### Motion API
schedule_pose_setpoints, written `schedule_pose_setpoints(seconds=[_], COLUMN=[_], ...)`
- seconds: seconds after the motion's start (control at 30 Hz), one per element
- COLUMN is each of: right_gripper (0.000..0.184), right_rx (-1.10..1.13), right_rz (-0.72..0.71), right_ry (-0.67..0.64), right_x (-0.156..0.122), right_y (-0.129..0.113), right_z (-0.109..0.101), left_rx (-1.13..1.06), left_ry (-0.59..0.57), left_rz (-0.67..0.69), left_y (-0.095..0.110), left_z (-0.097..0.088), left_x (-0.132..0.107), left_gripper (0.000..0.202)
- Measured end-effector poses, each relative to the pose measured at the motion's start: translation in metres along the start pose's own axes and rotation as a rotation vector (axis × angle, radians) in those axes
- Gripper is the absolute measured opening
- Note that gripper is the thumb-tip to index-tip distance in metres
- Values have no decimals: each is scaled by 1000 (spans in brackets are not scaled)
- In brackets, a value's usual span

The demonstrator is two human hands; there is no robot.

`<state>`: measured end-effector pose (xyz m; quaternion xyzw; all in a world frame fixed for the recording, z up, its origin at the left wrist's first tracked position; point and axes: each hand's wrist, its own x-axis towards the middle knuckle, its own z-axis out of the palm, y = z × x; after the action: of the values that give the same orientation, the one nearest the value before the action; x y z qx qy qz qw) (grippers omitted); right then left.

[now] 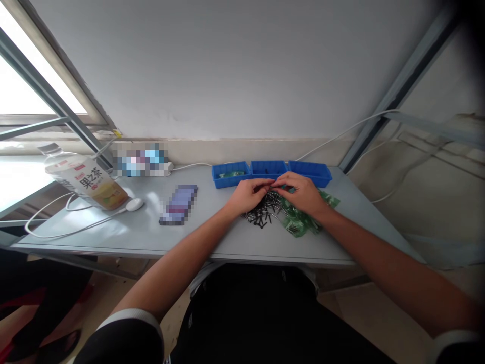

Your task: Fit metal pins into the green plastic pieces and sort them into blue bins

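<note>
My left hand [248, 196] and my right hand [301, 191] meet fingertip to fingertip above a heap of dark screws [261, 216]. Both are closed in a pinch, and whatever lies between the fingers is too small to make out. Green plastic bags [297, 225] lie under and beside my right hand, some with small dark pieces in them. Just behind the hands, three blue bins stand in a row. Green packets show in the left bin [215, 177], a few dark bits in the middle bin [270, 163]; my right hand partly hides the right bin [320, 174].
Left of my arm a phone-like, pixelated object [179, 205] lies on the grey table [144, 245]. Farther left, a tilted drink bottle [89, 184] stands near a white cable with a round puck [134, 204]. Metal posts flank the table; another person's legs [41, 298] show lower left.
</note>
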<state>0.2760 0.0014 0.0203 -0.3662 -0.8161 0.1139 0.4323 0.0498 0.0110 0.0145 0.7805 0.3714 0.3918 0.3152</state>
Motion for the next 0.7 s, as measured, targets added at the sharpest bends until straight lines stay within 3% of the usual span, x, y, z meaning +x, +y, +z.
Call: schedule_pose_setpoints(seconds=[0.37,0.53,0.7], right_gripper=[15,13,15], right_rx=[12,15,14], right_rz=[-6,-6,5], right_ry=[6,82,72], right_x=[0,0,0], right_y=[-4,-6,-6], right_z=[0,0,-1], left_rx=[-190,-75,-51], left_ry=[132,145,108], left_rz=[-72,-67,-30], left_y=[2,-2,-2], left_z=[0,0,2], left_x=[1,2,1], left_gripper=[27,17,17])
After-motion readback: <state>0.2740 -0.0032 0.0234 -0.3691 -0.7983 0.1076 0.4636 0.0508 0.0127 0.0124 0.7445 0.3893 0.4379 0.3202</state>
